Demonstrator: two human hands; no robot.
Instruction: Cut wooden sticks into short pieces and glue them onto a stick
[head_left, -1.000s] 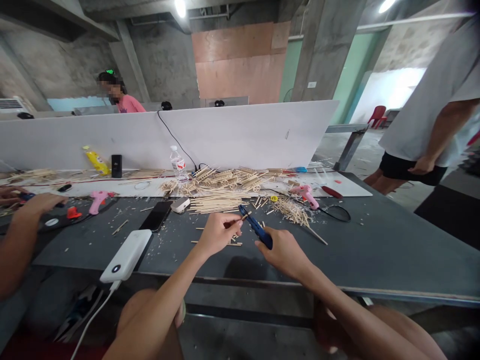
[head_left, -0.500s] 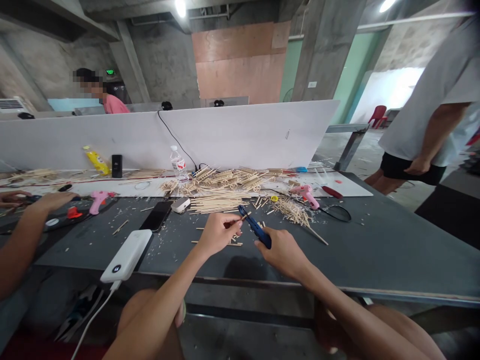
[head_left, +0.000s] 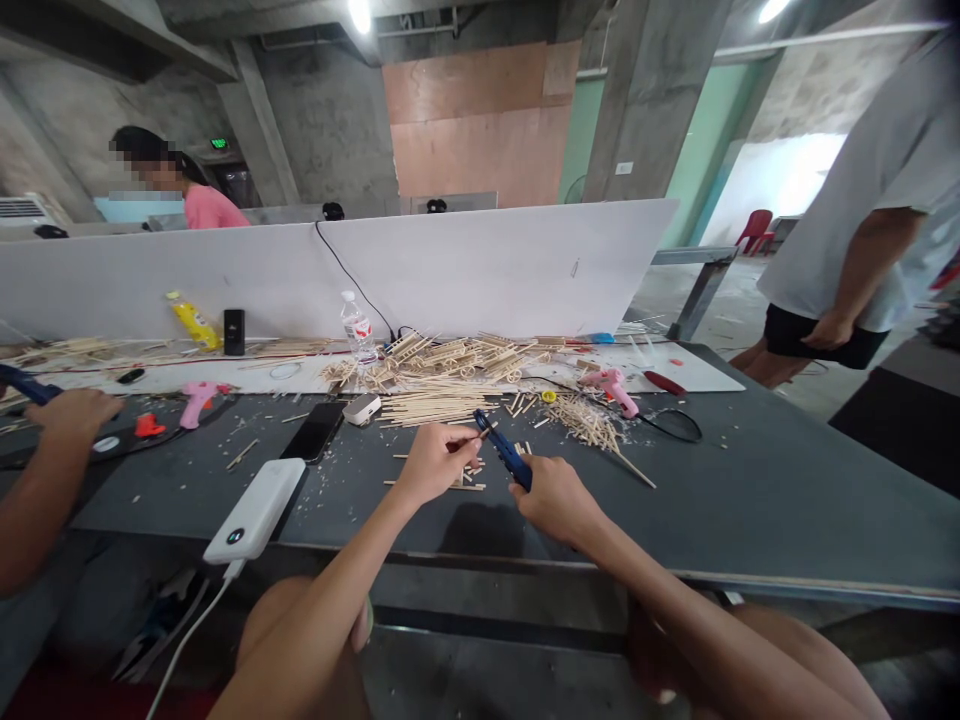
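My left hand (head_left: 442, 460) pinches a short wooden stick (head_left: 487, 432) between thumb and fingertips. In my right hand (head_left: 555, 495) is a pair of blue-handled pliers or cutters (head_left: 510, 458), its head up against the stick. Whether the jaws are closed on the stick is too small to tell. Below and behind my hands lie short cut stick pieces and a few longer sticks (head_left: 469, 487). A row of long wooden sticks (head_left: 431, 405) lies just beyond, in front of a heap of small stick-built frames (head_left: 465, 358).
A pink glue gun (head_left: 615, 390) and a pile of stick offcuts (head_left: 589, 422) lie to the right. To the left are a phone (head_left: 313, 434), a white power bank (head_left: 255, 510) and a co-worker's hand (head_left: 71, 412). A water bottle (head_left: 357, 328) stands behind. Another person (head_left: 847, 250) stands at right.
My right hand and the pliers have shifted slightly left; my left hand is nearly still. The co-worker at left has lifted blue-handled pliers. The person in pink behind the board has moved left.
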